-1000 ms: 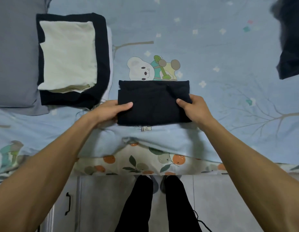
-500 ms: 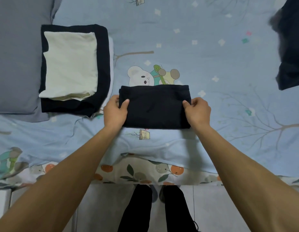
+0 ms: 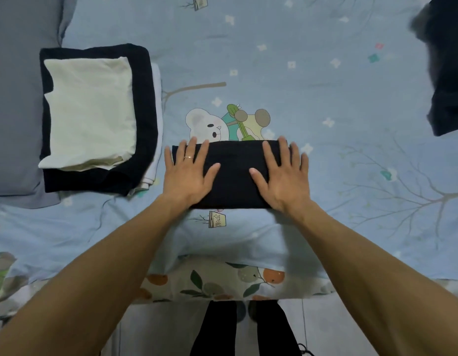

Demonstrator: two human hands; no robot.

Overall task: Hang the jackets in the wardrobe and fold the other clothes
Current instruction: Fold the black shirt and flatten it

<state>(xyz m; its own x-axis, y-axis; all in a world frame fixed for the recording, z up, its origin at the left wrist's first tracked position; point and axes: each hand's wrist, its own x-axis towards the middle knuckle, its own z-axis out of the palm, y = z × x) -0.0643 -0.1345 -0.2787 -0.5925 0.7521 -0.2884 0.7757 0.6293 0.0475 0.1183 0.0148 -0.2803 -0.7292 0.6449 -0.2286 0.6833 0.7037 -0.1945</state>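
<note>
A folded black garment (image 3: 233,173) lies as a neat rectangle on the light blue bedsheet (image 3: 274,60), just below a printed bear. My left hand (image 3: 188,170) lies flat on its left part with fingers spread and straight. My right hand (image 3: 284,173) presses flat on its right part in the same way. To the left sits a stack of folded clothes (image 3: 99,119): a cream piece on top of a dark navy one, with a pale piece under them.
A grey pillow (image 3: 17,98) lies at the far left beside the stack. Dark unfolded clothing (image 3: 448,73) hangs into view at the upper right. The bed's edge with a fruit-print sheet (image 3: 222,281) runs near my legs.
Both hands let go of the garment's side edges and now lie flat on top of it. The garment sits a little farther from the bed's edge.
</note>
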